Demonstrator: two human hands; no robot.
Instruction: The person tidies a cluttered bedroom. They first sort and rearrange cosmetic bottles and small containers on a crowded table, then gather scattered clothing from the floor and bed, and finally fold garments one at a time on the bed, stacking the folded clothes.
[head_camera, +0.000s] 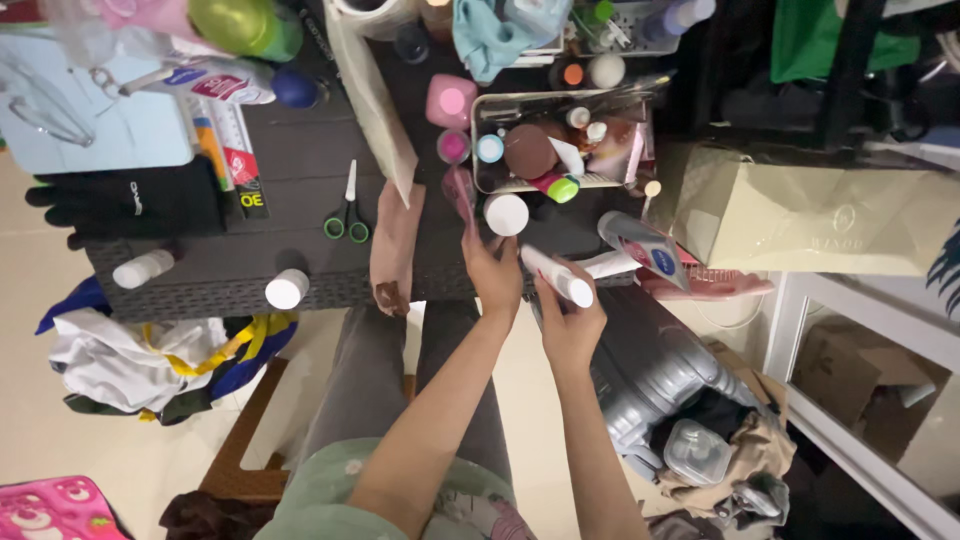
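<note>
Your right hand (572, 325) grasping a white tube (557, 277), your left hand (493, 272) pinching a thin pink item (461, 194), above the dark counter (300, 250), green scissors (346, 215) farther left.

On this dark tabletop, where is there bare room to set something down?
Bare dark table lies between the ruler and the scissors, and along the front edge between the two small white bottles. It is crowded around the metal tray and ahead of both hands, where the right hand holds a white tube.
</note>
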